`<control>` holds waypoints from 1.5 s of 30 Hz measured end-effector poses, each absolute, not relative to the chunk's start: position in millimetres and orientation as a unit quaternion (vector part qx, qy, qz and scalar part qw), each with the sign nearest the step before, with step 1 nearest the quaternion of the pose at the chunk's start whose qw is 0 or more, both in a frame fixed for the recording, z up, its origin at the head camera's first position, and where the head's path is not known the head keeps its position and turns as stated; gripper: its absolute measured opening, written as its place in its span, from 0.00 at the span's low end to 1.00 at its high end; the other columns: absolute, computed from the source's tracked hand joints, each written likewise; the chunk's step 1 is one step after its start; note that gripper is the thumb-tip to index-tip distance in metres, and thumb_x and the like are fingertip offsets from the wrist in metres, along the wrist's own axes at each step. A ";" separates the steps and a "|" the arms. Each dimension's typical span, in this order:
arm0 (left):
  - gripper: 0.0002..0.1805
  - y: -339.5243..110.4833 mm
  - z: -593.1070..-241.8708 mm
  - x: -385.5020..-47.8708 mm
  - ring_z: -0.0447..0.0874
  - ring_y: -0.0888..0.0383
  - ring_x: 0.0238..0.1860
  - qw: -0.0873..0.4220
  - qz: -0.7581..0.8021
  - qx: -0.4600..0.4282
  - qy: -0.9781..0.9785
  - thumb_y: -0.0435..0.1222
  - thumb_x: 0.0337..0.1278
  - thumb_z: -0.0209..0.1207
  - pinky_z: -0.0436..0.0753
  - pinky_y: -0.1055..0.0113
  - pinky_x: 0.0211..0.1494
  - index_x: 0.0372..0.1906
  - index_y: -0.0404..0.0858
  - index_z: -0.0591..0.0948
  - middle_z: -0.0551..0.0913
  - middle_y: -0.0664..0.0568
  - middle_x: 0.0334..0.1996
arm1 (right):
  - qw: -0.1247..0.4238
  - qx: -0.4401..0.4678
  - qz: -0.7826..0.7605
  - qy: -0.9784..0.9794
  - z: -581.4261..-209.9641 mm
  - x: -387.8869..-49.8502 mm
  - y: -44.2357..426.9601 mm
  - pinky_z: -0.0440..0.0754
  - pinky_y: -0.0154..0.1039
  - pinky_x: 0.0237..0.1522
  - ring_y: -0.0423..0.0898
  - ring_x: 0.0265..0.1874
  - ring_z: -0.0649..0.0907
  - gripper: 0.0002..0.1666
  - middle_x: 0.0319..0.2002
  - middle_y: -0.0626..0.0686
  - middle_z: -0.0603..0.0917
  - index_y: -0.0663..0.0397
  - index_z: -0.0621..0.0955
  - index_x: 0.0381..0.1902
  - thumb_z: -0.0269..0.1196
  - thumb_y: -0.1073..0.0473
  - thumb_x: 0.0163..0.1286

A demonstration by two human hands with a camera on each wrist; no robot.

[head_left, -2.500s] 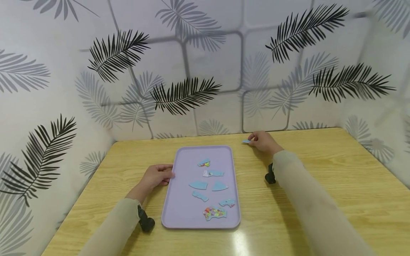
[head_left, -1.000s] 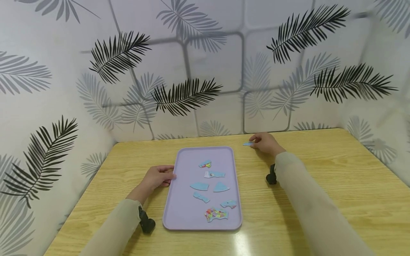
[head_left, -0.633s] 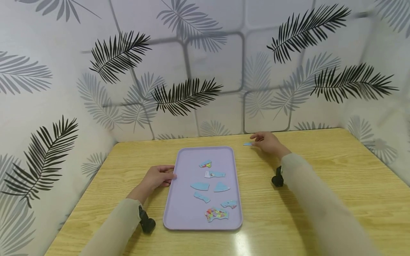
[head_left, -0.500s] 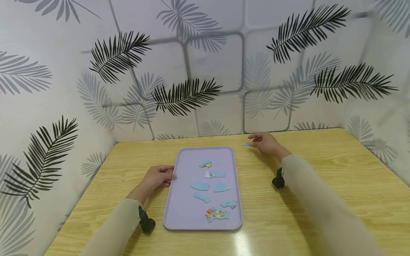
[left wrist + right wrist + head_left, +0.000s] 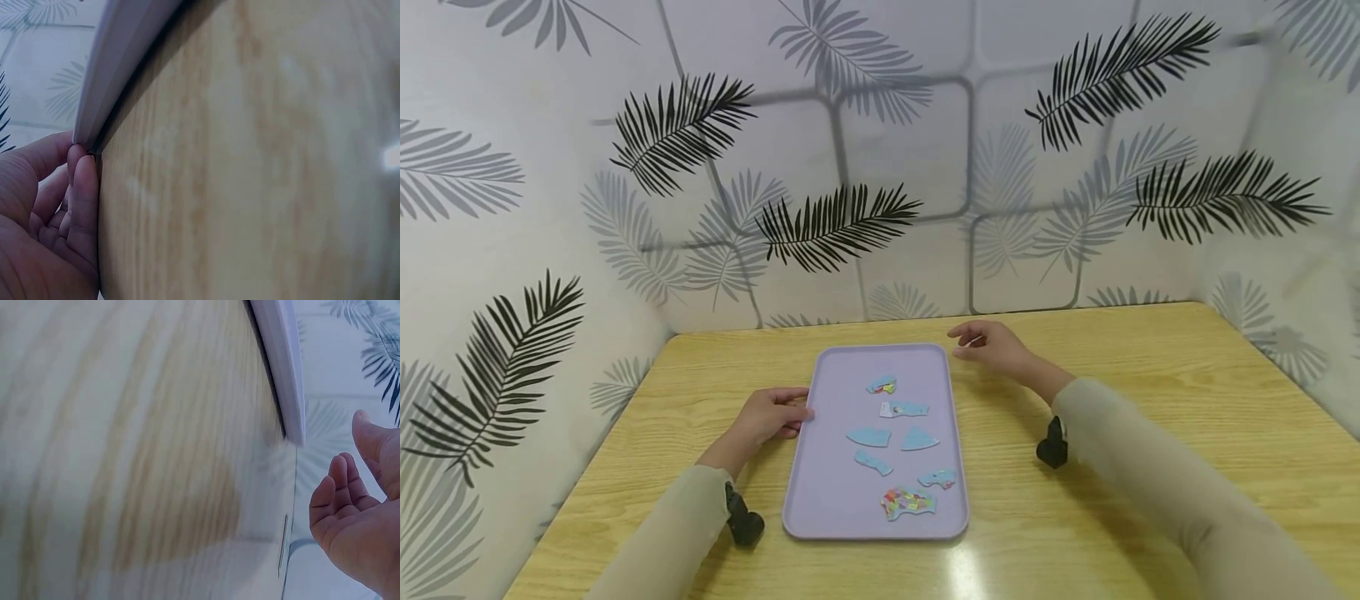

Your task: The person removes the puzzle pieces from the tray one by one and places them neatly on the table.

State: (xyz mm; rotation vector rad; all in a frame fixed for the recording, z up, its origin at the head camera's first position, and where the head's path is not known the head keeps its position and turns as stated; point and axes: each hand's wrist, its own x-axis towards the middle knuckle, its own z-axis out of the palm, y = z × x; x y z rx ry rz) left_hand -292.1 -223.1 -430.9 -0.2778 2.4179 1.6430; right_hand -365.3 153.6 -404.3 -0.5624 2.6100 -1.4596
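A lilac tray (image 5: 829, 492) lies on the wooden table with several light-blue jigsaw pieces on it, among them a multicoloured piece (image 5: 907, 503) near its front edge. My left hand (image 5: 769, 414) pinches the tray's left rim, thumb over the edge and fingers below; the left wrist view shows the fingertips (image 5: 83, 165) at the rim's underside. Beside the tray's far right corner, my right hand (image 5: 996, 348) hovers with fingers loosely bent and apart, holding nothing. A thin flat piece (image 5: 283, 547) lies on the table near it in the right wrist view, hidden in the head view.
The wooden table (image 5: 1120, 400) extends to both sides of the tray. A wall covering with leaf prints (image 5: 910, 250) stands along its far edge and sides. Black wrist cameras (image 5: 1052, 443) sit under both cuffs.
My right hand has let go of the light-blue piece at the table's far side and moved left and nearer, toward the tray's corner. The left hand and the tray stay in place.
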 end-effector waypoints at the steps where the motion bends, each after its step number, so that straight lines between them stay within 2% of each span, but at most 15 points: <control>1: 0.26 -223.0 -430.8 -291.9 0.78 0.61 0.25 0.102 0.557 -0.094 0.819 0.29 0.55 0.67 0.82 0.71 0.29 0.61 0.32 0.77 0.82 0.50 0.30 | 0.053 -0.187 -0.483 0.854 -402.9 -362.8 150.1 0.78 0.44 0.46 0.54 0.46 0.78 0.22 0.48 0.62 0.77 0.67 0.77 0.59 0.63 0.64 0.69; 8: 0.27 -222.3 -428.8 -290.3 0.78 0.60 0.26 0.102 0.560 -0.090 0.817 0.30 0.53 0.68 0.83 0.70 0.30 0.61 0.32 0.78 0.83 0.48 0.31 | 0.071 -0.212 -0.494 0.840 -402.1 -357.0 124.7 0.78 0.38 0.40 0.51 0.41 0.77 0.22 0.48 0.62 0.79 0.65 0.78 0.57 0.65 0.65 0.67; 13: 0.27 -222.0 -426.9 -288.6 0.79 0.60 0.26 0.104 0.566 -0.083 0.814 0.30 0.52 0.69 0.83 0.70 0.30 0.60 0.32 0.78 0.84 0.47 0.32 | 0.095 -0.245 -0.492 0.830 -404.4 -360.5 107.2 0.76 0.37 0.38 0.50 0.40 0.77 0.24 0.49 0.64 0.78 0.65 0.79 0.57 0.68 0.65 0.64; 26: 0.28 -223.5 -430.2 -290.1 0.78 0.60 0.25 0.102 0.563 -0.093 0.815 0.29 0.54 0.68 0.83 0.69 0.29 0.62 0.33 0.77 0.83 0.49 0.30 | 0.155 -0.282 -0.470 0.822 -410.5 -372.0 84.7 0.79 0.41 0.49 0.54 0.51 0.78 0.27 0.55 0.62 0.78 0.63 0.77 0.61 0.67 0.67 0.64; 35: 0.28 -224.2 -426.4 -287.8 0.79 0.60 0.26 0.106 0.565 -0.078 0.815 0.31 0.52 0.69 0.83 0.70 0.30 0.61 0.33 0.78 0.84 0.47 0.33 | 0.161 -0.295 -0.455 0.825 -415.2 -375.6 75.6 0.78 0.40 0.51 0.51 0.50 0.78 0.27 0.55 0.59 0.78 0.64 0.78 0.59 0.69 0.68 0.61; 39: 0.28 -223.4 -425.6 -287.2 0.80 0.60 0.26 0.107 0.566 -0.080 0.814 0.31 0.52 0.69 0.83 0.70 0.30 0.60 0.33 0.78 0.84 0.47 0.31 | 0.165 -0.296 -0.438 0.832 -417.3 -375.2 71.6 0.77 0.39 0.50 0.49 0.47 0.78 0.26 0.53 0.56 0.80 0.61 0.80 0.57 0.70 0.68 0.60; 45: 0.27 -223.5 -428.4 -290.2 0.79 0.60 0.26 0.105 0.563 -0.091 0.815 0.30 0.55 0.67 0.83 0.70 0.30 0.61 0.34 0.78 0.83 0.49 0.29 | 0.163 -0.291 -0.388 0.859 -417.8 -372.8 66.9 0.75 0.36 0.46 0.44 0.42 0.78 0.25 0.50 0.49 0.80 0.52 0.82 0.56 0.72 0.62 0.59</control>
